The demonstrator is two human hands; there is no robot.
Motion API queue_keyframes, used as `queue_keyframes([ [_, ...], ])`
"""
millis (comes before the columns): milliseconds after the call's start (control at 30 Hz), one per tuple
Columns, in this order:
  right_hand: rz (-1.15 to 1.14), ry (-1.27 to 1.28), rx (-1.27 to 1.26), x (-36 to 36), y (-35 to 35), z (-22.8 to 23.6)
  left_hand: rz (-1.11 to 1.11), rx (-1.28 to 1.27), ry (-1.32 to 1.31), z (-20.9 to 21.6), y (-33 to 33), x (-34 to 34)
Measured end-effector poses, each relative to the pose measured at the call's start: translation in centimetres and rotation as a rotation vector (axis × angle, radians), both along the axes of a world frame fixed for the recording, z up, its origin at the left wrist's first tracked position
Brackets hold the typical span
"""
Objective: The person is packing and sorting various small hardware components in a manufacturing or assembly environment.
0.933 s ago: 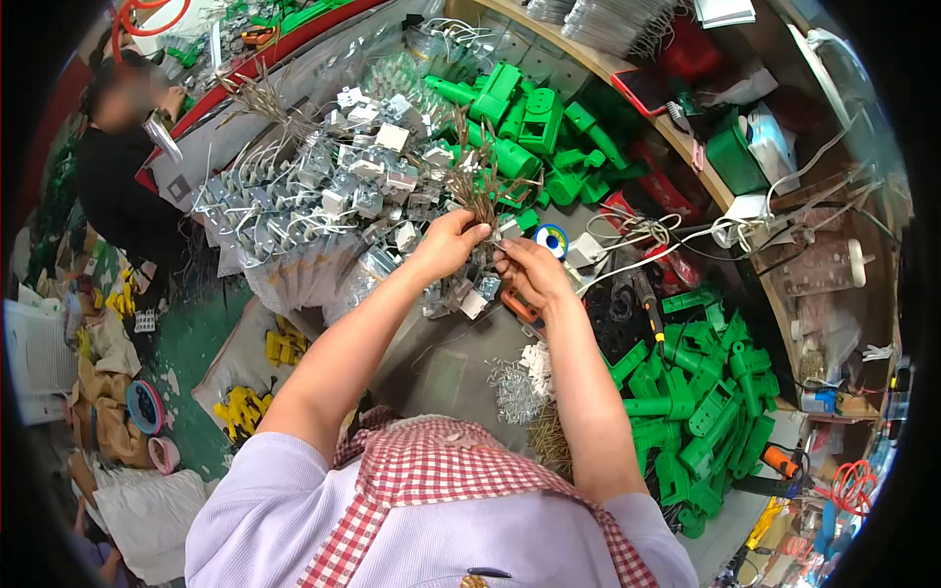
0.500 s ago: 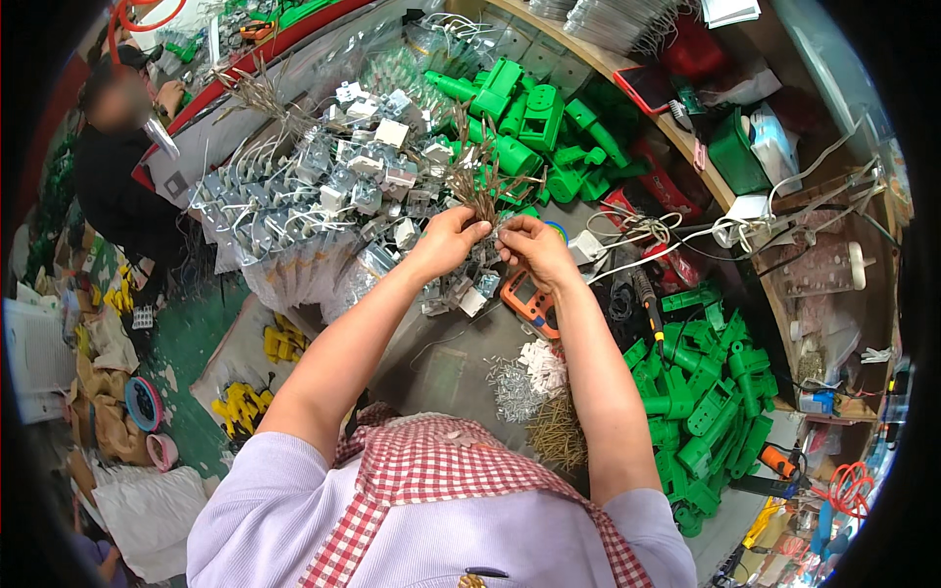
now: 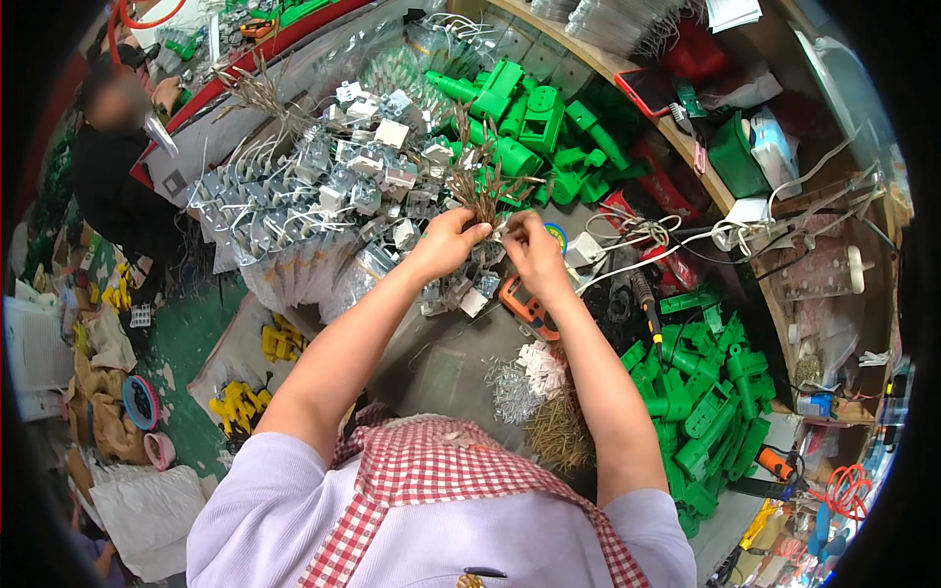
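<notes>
My left hand (image 3: 449,245) is closed, thumb and fingers gripping the base of a bundle of thin brown wire-like strips (image 3: 478,181) that fan out upward. Close at its right, my right hand (image 3: 534,247) has its fingertips pinched together beside the bundle's lower end; whatever they hold is too small to make out. Under and left of the hands lies a heap of small white-and-metal parts with white leads (image 3: 363,162). Just below my right hand sits an orange handheld meter (image 3: 529,309), partly covered by my wrist.
Green plastic housings pile up behind (image 3: 539,118) and at right (image 3: 706,392). Small silver screws (image 3: 515,392), white pieces (image 3: 542,367) and brass-coloured pins (image 3: 559,436) lie near my right forearm. White cable (image 3: 647,230) crosses toward the wooden shelf (image 3: 706,171). A person (image 3: 123,186) sits at far left.
My right hand has turned and shifted slightly, its fingers now more upright beside the bundle, and its forearm has moved a little. My left hand stays nearly still on the strips.
</notes>
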State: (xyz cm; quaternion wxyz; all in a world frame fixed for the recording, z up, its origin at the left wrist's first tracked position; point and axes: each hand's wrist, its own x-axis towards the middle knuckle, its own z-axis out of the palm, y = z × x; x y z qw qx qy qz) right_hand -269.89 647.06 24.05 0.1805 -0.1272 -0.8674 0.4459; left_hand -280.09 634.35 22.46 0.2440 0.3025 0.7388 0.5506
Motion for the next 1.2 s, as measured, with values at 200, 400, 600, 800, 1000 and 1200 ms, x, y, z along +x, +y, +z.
queue_keyframes([
  [200,-0.120,-0.012,-0.201,-0.2,-2.7,2.4,0.049,-0.018,0.023,0.0,0.0,0.0],
  [400,-0.313,-0.150,-0.238,1.5,-4.1,-2.3,0.028,0.040,-0.052,0.0,-0.3,0.3],
  [600,-0.175,0.022,0.281,-0.4,-3.1,-2.7,-0.025,-0.076,0.305,2.6,-3.3,-1.3],
  [800,-0.184,0.204,-0.544,-1.7,-4.1,-4.2,0.232,0.085,0.756,3.4,-1.5,-3.4],
  [1000,-0.307,0.171,-0.552,-1.1,-4.6,-2.5,0.108,-0.153,0.708,1.4,3.8,-7.2],
  [1200,-0.358,0.379,-1.037,-3.5,-2.7,0.8,0.270,-0.030,0.243,4.7,5.2,-11.1],
])
